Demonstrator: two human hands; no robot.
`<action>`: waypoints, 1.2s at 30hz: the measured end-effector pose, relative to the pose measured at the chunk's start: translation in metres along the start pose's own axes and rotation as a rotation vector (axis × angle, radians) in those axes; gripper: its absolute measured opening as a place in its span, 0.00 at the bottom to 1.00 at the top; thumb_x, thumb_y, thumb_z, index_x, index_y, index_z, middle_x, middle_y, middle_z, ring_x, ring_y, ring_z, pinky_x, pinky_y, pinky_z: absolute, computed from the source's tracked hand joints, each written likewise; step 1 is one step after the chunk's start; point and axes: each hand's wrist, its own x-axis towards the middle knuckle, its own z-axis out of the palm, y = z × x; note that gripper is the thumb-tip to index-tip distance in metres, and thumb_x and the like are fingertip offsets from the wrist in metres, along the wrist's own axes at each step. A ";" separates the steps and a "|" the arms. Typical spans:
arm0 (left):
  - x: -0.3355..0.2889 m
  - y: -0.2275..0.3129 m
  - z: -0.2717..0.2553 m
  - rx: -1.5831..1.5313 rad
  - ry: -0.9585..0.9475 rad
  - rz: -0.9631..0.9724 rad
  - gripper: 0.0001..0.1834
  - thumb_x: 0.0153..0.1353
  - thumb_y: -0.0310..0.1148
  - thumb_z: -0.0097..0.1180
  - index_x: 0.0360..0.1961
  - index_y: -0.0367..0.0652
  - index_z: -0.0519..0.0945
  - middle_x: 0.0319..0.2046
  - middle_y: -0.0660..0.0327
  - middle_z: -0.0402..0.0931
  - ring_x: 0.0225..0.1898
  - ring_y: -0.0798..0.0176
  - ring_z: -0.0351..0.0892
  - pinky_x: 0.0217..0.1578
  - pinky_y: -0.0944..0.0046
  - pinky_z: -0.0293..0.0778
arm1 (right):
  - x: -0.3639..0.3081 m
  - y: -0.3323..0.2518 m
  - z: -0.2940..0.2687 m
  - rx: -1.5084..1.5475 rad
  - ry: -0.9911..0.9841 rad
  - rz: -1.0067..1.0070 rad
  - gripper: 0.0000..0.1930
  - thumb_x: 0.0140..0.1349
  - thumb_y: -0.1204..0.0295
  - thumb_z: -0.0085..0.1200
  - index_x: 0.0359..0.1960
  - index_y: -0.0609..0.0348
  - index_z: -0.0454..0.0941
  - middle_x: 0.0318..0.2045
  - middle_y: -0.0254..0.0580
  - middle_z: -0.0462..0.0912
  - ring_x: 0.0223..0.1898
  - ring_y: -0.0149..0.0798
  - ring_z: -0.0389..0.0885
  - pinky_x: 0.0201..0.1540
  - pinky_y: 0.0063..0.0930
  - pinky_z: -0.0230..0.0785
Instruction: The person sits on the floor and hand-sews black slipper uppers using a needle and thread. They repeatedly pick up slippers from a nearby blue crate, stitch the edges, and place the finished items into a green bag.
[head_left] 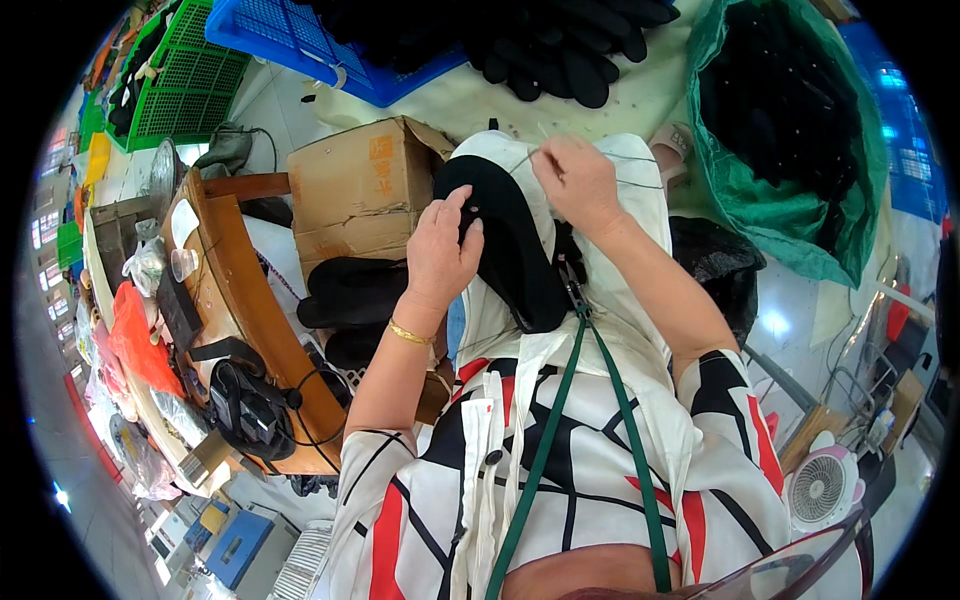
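Seemingly light and pliable, the black shoe (515, 262) lies at twelve o'clock, best held by its rim; the left hand's (442, 245) fingers touch it, grip unclear; the right hand's (578, 187) pinch narrowly, contents indistinct. Black footwear (350, 292) lies towards nine.

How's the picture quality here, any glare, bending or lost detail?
In the head view, edges bend near the dark border; glare whitens the floor at right; the black shoe under the left hand and the dark heap at top show little detail.
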 end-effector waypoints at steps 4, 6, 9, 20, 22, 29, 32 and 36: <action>0.002 0.008 0.001 -0.049 -0.016 -0.083 0.26 0.54 0.32 0.63 0.55 0.43 0.73 0.35 0.54 0.74 0.38 0.49 0.76 0.38 0.54 0.74 | 0.009 -0.033 0.013 0.804 0.100 0.338 0.11 0.69 0.66 0.53 0.31 0.59 0.74 0.29 0.37 0.79 0.29 0.33 0.79 0.37 0.28 0.73; 0.003 0.012 0.004 -0.013 0.001 -0.098 0.26 0.53 0.32 0.63 0.55 0.43 0.73 0.36 0.53 0.75 0.39 0.48 0.76 0.39 0.54 0.74 | 0.006 -0.040 0.026 1.227 0.051 0.438 0.12 0.73 0.64 0.48 0.34 0.60 0.74 0.33 0.35 0.78 0.34 0.31 0.79 0.42 0.27 0.72; 0.002 0.009 0.012 0.084 0.051 -0.077 0.24 0.54 0.31 0.62 0.53 0.44 0.73 0.36 0.54 0.75 0.39 0.48 0.76 0.38 0.53 0.74 | 0.001 -0.055 0.031 1.613 -0.075 0.785 0.13 0.74 0.63 0.45 0.33 0.58 0.70 0.29 0.33 0.74 0.30 0.30 0.74 0.42 0.29 0.70; 0.004 0.004 0.027 0.099 0.018 0.004 0.22 0.56 0.33 0.61 0.53 0.47 0.73 0.40 0.55 0.75 0.44 0.47 0.77 0.39 0.51 0.76 | -0.036 -0.070 -0.019 1.180 -0.095 0.584 0.11 0.68 0.71 0.44 0.25 0.57 0.67 0.23 0.32 0.68 0.24 0.27 0.66 0.33 0.24 0.64; 0.004 0.014 0.017 0.146 -0.084 -0.128 0.24 0.58 0.40 0.60 0.55 0.49 0.72 0.45 0.53 0.74 0.47 0.44 0.76 0.43 0.46 0.75 | -0.038 -0.078 -0.013 1.018 -0.124 0.300 0.09 0.68 0.73 0.45 0.28 0.58 0.71 0.24 0.32 0.72 0.26 0.26 0.70 0.32 0.22 0.65; 0.044 0.015 0.009 0.352 -0.015 0.316 0.18 0.54 0.30 0.59 0.47 0.44 0.73 0.33 0.57 0.73 0.34 0.52 0.77 0.29 0.55 0.76 | 0.000 -0.082 -0.038 1.289 -0.107 0.382 0.12 0.74 0.67 0.42 0.31 0.57 0.68 0.26 0.27 0.67 0.29 0.23 0.65 0.35 0.20 0.63; 0.056 0.019 0.007 0.336 -0.049 0.550 0.20 0.50 0.27 0.59 0.47 0.45 0.73 0.30 0.59 0.73 0.31 0.53 0.77 0.27 0.55 0.75 | -0.007 -0.070 -0.052 1.348 -0.027 0.487 0.11 0.73 0.68 0.41 0.32 0.57 0.70 0.25 0.27 0.68 0.26 0.22 0.66 0.32 0.19 0.62; 0.041 0.042 0.017 0.401 -0.397 0.528 0.17 0.50 0.29 0.57 0.44 0.46 0.74 0.31 0.59 0.76 0.33 0.53 0.79 0.32 0.54 0.77 | -0.035 -0.055 -0.068 1.392 0.027 0.606 0.12 0.72 0.67 0.42 0.30 0.56 0.70 0.23 0.28 0.68 0.23 0.23 0.66 0.29 0.20 0.62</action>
